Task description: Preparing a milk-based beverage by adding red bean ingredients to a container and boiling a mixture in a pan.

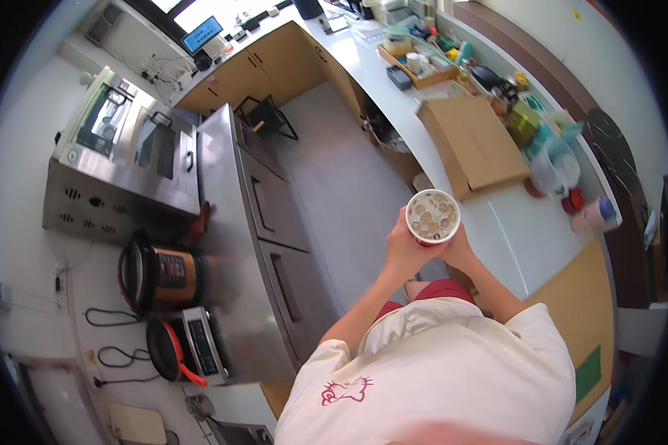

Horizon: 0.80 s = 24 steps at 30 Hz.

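Observation:
A white-rimmed round cup (421, 242) with some red on its side is held upright in front of my body. Its open top shows many small round brownish pieces, some like slices, in a pale filling; I cannot tell what they are. My left hand (404, 248) wraps round the cup's left and near side. Against its right side my right hand (459, 246) is closed too, its fingers partly hidden behind the cup.
Right of me runs a white counter (497, 248) with a cardboard box (471, 141), a clear plastic jug (555, 167) and a bottle (592, 215). Along the left steel counter (241, 304) stand an oven (130, 167), an electric cooker (159, 271) and a frying pan (165, 348). A black chair (267, 119) stands farther off.

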Motion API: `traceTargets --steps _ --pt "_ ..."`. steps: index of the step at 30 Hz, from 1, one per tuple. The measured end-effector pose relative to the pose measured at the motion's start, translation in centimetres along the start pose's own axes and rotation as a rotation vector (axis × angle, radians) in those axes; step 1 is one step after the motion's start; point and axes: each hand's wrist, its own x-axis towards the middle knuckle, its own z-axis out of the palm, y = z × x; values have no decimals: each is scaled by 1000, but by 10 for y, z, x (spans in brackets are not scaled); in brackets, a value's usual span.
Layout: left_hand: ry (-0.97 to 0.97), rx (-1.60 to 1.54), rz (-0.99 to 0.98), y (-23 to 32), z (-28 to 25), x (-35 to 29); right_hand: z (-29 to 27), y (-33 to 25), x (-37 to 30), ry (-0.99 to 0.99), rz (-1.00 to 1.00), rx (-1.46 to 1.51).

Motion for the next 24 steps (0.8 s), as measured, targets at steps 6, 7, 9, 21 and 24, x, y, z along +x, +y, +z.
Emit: traceTargets --steps 6,7,9,21,24 --pt "40 -90 -45 -64 -59 155 58 32 166 -94 10 45" --pt "47 -36 -12 -76 -68 184 68 41 197 -95 1 31" --pt "36 -34 5 -98 -87 239 89 53 254 -48 -19 39" --pt "-113 -86 51 -225 -191 558 204 147 561 97 9 -15" --pt "-168 -95 64 -260 -213 635 230 173 636 124 68 -24"
